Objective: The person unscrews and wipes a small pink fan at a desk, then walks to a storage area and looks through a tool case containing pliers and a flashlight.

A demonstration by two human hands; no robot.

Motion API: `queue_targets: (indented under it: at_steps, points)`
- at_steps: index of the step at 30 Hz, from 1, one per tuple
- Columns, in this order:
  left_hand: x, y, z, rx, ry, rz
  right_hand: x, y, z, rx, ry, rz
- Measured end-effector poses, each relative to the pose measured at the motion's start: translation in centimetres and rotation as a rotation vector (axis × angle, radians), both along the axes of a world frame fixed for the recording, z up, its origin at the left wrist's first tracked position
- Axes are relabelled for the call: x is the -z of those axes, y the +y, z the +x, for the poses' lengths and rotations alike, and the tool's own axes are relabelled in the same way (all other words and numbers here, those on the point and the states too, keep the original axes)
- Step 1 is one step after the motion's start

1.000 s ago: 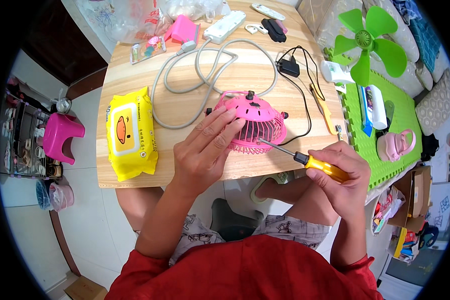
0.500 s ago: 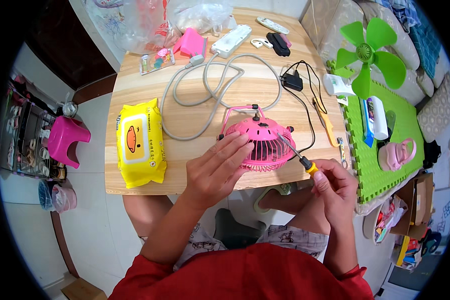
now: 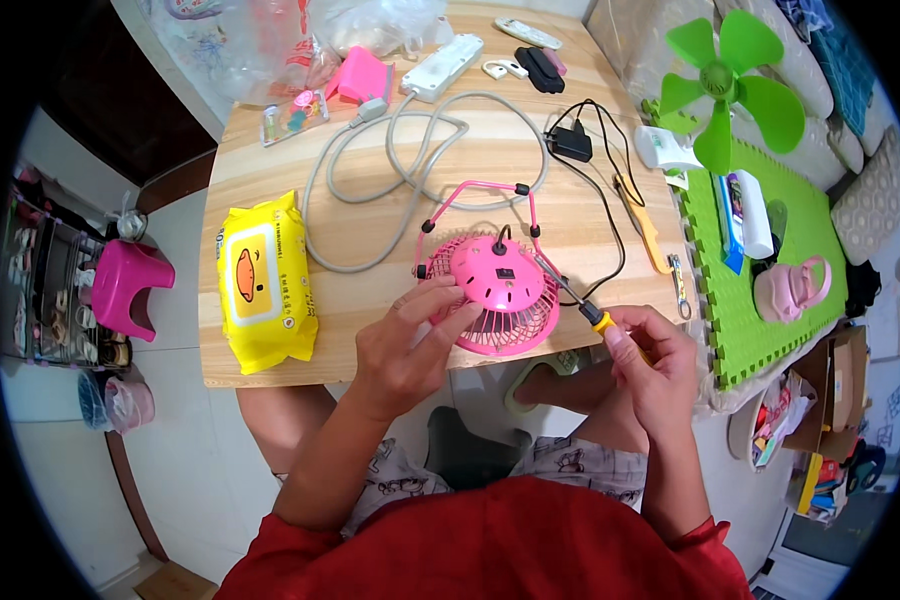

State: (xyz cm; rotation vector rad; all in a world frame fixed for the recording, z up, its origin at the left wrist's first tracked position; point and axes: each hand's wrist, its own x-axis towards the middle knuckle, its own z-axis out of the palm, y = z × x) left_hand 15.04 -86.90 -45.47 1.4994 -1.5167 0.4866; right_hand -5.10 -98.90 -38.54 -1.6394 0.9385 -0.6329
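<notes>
A small pink desk fan (image 3: 495, 275) lies near the table's front edge, its round slotted back facing up and its wire cage below. Its pink stand (image 3: 478, 186) points away from me. My left hand (image 3: 402, 350) holds the fan's left side, fingers bent against the cage and housing. In my right hand (image 3: 650, 352) is a screwdriver (image 3: 585, 305) with a yellow and black handle, gripped between thumb and fingers. Its metal shaft slants up-left to the right edge of the fan's housing; whether the tip touches cannot be made out.
A yellow wipes pack (image 3: 265, 285) lies left of the fan. Beyond are a grey cable (image 3: 315, 220), a white power strip (image 3: 444, 67) and a black adapter (image 3: 571, 142). At right lie a yellow-handled tool (image 3: 650, 240), nail clippers (image 3: 679, 285) and green fan blades (image 3: 735, 90).
The fan has tilted so its back faces up more fully, and its stand shows more. My left hand has shifted from lying over the housing to its left side. The screwdriver stays by the housing.
</notes>
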Motion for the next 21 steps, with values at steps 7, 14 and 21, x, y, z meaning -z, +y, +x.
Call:
queue_targets:
  at_steps: [7, 14, 21]
  points:
    - [0.4, 0.0, 0.2, 0.014, -0.04, 0.038, 0.3, -0.1, -0.3, -0.001, -0.003, 0.002]
    - [-0.6, -0.6, 0.5, 0.067, -0.023, 0.103, 0.8, -0.4, -1.3, 0.117, -0.068, 0.07]
    - [-4.6, -3.0, 0.5, 0.1, 0.462, 0.143, 2.5, -1.3, -2.5, 0.118, -0.324, 0.396]
